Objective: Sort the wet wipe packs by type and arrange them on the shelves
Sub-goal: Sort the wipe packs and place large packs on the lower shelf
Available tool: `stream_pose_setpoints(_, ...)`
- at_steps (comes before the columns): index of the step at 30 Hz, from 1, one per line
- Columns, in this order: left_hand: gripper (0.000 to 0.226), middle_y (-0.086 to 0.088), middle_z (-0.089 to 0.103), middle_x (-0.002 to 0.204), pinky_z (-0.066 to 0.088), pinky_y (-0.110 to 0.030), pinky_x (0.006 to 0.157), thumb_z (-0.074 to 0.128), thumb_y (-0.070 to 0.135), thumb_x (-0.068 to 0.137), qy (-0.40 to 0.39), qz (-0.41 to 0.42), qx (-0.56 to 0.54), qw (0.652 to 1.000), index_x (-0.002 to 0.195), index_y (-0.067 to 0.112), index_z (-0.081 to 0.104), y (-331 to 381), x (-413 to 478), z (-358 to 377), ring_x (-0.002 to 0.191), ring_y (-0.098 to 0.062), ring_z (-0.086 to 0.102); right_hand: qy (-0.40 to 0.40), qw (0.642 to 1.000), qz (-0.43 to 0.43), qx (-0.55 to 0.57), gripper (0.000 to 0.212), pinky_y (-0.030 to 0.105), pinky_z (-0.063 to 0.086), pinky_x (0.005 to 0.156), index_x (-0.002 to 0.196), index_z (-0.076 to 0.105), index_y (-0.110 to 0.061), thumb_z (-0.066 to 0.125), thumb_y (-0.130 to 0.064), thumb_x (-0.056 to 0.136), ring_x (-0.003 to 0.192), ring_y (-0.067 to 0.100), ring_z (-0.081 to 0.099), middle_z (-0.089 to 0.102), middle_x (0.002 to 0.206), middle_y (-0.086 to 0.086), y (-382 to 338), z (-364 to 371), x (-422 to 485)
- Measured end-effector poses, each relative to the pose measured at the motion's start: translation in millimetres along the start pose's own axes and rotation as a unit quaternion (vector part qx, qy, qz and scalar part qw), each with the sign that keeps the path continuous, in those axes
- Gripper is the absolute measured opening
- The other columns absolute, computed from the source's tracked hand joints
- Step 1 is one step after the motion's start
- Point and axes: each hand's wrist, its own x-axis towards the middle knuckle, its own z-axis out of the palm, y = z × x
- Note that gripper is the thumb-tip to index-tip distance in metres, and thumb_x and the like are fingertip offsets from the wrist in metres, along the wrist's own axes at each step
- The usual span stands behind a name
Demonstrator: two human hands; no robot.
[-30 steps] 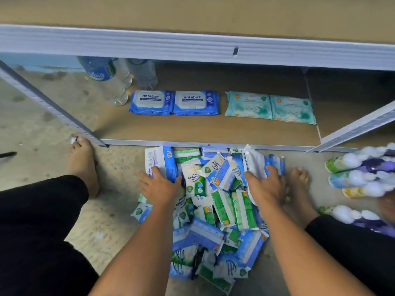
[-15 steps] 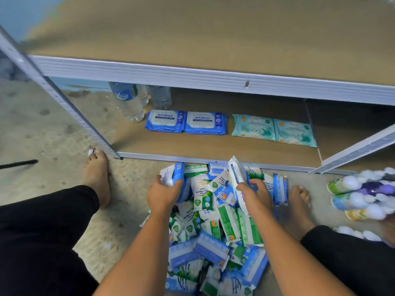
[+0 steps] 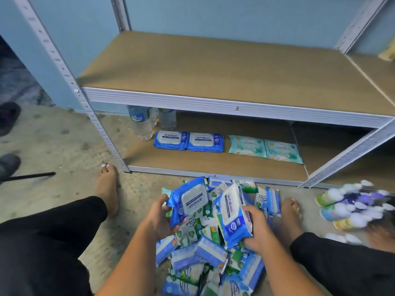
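Since the earlier frame, both hands have been raised out of the heap, and each blue pack has been turned face up. Nearest, the left hand (image 3: 159,218) is curled round the edge of one antabax pack (image 3: 190,199), and the right hand (image 3: 256,229) is wrapped from below round a second antabax pack (image 3: 232,212). Beneath them, the pile (image 3: 205,259) of mixed blue and green packs is left on the floor, largely unsorted. Further off, on the lower shelf (image 3: 213,163), two blue shelved packs (image 3: 171,140) are laid side by side, with two teal packs (image 3: 246,145) near them. No packs are seen on the upper shelf (image 3: 213,71). The sorting is judged barely begun. The held packs would belong with the blue pair.
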Motion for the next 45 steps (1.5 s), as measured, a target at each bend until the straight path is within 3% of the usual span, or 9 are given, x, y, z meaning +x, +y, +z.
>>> stream_pose_setpoints(8,0.049,-0.018,0.070,0.098,0.047,-0.025,0.046,0.040,0.047,0.093,0.016,-0.100,0.028,0.994,0.100,0.005,0.064,-37.1,6.1,0.5,0.071,-0.034,0.067,0.043,0.998,0.053,-0.018,0.038,0.032,0.049,0.058,0.099,0.071,-0.001,0.044,-0.027,0.094,0.062,0.033,0.069,0.072,0.079,0.022,15.3,-26.1,14.9)
stream_pose_setpoints(13,0.079,-0.015,0.077,0.092,0.049,-0.031,0.068,0.035,0.080,0.089,0.103,-0.056,0.117,0.986,0.093,0.010,0.071,-44.3,25.6,-0.1,0.073,-0.028,0.065,0.098,0.992,0.043,-0.068,0.042,0.064,0.057,0.080,0.113,0.071,-0.008,0.069,-0.035,0.081,0.089,0.043,0.073,0.075,0.101,0.023,40.4,-49.6,61.9)
stream_pose_setpoints(15,0.075,-0.014,0.075,0.104,0.053,-0.035,0.074,0.051,0.083,0.081,0.128,-0.009,0.181,0.975,0.102,0.013,0.068,-41.5,27.6,3.5,0.084,-0.026,0.067,0.117,0.987,0.035,-0.103,0.028,0.062,0.058,0.082,0.107,0.072,-0.007,0.071,-0.028,0.087,0.085,0.040,0.074,0.076,0.094,0.019,36.8,-41.3,50.4)
stream_pose_setpoints(21,0.025,-0.011,0.075,0.097,0.058,-0.039,0.067,0.072,0.024,0.091,0.120,0.138,0.125,0.975,0.112,0.012,0.067,-37.7,35.1,6.4,0.081,-0.029,0.071,0.184,0.962,-0.084,-0.185,0.009,0.038,0.056,0.071,0.101,0.062,-0.011,0.061,-0.019,0.097,0.083,0.028,0.067,0.071,0.100,0.012,16.1,-25.9,31.9)
stream_pose_setpoints(28,0.040,-0.019,0.069,0.122,0.060,-0.044,0.086,0.063,-0.001,0.090,-0.055,0.111,-0.076,0.989,0.129,0.003,0.061,-49.0,30.4,-6.4,0.110,-0.036,0.068,0.161,0.956,-0.134,-0.206,0.016,0.034,0.055,0.062,0.115,0.065,-0.017,0.061,-0.021,0.099,0.082,0.027,0.071,0.071,0.097,0.007,8.0,-25.8,28.9)
stream_pose_setpoints(32,0.032,-0.018,0.073,0.110,0.062,-0.035,0.063,0.066,0.002,0.088,-0.014,0.090,-0.142,0.986,0.121,0.004,0.065,-61.2,26.3,12.9,0.083,-0.028,0.074,0.154,0.928,-0.137,-0.309,0.024,0.032,0.056,0.068,0.123,0.062,-0.019,0.058,-0.027,0.101,0.089,0.024,0.068,0.070,0.112,0.007,14.9,-24.6,35.7)
stream_pose_setpoints(36,0.034,-0.010,0.073,0.076,0.051,-0.027,0.054,0.073,0.040,0.087,0.020,-0.049,0.069,0.996,0.096,0.007,0.069,-79.2,17.5,29.5,0.061,-0.021,0.067,0.214,0.859,-0.147,-0.441,0.041,0.039,0.049,0.086,0.143,0.050,-0.023,0.049,-0.034,0.103,0.115,0.034,0.060,0.061,0.133,0.010,30.9,-23.7,35.3)
stream_pose_setpoints(41,0.073,-0.005,0.073,0.076,0.046,-0.026,0.062,0.045,0.078,0.088,-0.017,-0.044,0.511,0.858,0.077,0.011,0.074,-79.1,13.7,44.6,0.056,-0.018,0.061,0.245,0.796,-0.147,-0.534,0.045,0.044,0.046,0.094,0.145,0.043,-0.029,0.049,-0.036,0.101,0.119,0.033,0.057,0.052,0.138,0.006,37.1,-24.4,37.0)
stream_pose_setpoints(45,0.035,-0.002,0.060,0.072,0.045,-0.032,0.065,0.050,0.044,0.087,0.118,0.223,0.604,0.756,0.066,0.017,0.056,-60.3,25.0,45.7,0.082,-0.031,0.065,0.255,0.764,-0.106,-0.584,0.064,0.048,0.039,0.101,0.146,0.036,-0.031,0.053,-0.060,0.092,0.126,0.031,0.048,0.047,0.141,0.004,40.2,-20.2,40.2)
